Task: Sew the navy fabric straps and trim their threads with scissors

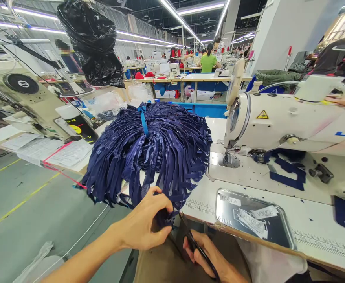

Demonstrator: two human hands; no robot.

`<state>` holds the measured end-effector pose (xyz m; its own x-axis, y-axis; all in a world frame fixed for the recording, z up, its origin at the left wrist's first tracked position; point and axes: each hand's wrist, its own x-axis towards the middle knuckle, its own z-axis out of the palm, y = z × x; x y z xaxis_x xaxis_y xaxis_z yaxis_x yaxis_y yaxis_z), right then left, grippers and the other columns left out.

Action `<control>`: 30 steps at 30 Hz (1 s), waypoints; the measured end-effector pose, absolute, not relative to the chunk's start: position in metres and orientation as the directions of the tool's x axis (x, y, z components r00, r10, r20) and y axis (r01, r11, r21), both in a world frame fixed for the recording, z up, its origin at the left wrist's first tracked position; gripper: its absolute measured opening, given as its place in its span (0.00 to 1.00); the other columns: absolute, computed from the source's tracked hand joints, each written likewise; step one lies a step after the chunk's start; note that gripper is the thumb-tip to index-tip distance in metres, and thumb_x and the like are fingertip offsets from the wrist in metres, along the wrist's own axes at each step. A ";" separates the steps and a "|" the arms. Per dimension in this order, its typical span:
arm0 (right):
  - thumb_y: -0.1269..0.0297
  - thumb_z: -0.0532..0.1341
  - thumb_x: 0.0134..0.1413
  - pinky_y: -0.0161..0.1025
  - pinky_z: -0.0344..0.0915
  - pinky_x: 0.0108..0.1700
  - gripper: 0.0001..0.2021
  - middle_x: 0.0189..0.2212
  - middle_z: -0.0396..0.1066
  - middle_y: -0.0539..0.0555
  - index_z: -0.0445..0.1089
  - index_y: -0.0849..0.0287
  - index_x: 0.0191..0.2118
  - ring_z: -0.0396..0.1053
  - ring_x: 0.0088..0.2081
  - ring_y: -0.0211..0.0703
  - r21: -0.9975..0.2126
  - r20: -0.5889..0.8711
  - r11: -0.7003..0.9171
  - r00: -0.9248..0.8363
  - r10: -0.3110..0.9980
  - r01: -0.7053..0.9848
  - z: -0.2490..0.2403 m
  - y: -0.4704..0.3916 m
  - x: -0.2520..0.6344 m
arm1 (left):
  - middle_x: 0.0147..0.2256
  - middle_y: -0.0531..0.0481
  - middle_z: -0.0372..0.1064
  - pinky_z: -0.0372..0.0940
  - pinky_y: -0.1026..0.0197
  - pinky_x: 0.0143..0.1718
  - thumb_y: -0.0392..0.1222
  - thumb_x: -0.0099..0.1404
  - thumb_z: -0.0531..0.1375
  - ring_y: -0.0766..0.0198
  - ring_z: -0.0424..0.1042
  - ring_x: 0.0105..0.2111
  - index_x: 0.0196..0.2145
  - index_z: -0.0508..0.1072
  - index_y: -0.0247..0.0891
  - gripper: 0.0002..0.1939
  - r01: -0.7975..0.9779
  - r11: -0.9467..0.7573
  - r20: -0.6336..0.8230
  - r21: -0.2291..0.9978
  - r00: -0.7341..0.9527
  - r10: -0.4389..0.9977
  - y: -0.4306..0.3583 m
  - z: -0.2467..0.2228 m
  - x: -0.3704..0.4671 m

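Gripping dark scissors, the right hand is pointing blades beside, prudently not into, the half-curled left hand, whose hold on navy strips is escaping confirmation.

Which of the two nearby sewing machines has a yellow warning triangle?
The white machine on the right, with the yellow triangle on its side. The left machine shows a dark round disc and no such triangle.
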<state>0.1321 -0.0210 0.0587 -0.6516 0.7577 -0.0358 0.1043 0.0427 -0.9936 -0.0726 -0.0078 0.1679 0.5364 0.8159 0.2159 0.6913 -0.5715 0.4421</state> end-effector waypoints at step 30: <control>0.33 0.41 0.45 0.32 0.53 0.22 0.31 0.18 0.53 0.47 0.59 0.59 0.30 0.54 0.20 0.35 -0.998 0.004 0.042 -0.695 0.719 0.038 0.061 -0.021 0.125 | 0.45 0.44 0.63 0.52 0.52 0.46 0.30 0.55 0.53 0.56 0.58 0.48 0.25 0.67 0.36 0.06 0.769 -0.584 0.413 0.260 0.459 0.787 -0.010 0.158 -0.074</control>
<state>0.1250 -0.0210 0.0610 -0.6955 0.7185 0.0037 0.0377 0.0417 -0.9984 -0.0737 -0.0098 0.1582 0.4585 0.7869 0.4129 0.7689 -0.5843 0.2597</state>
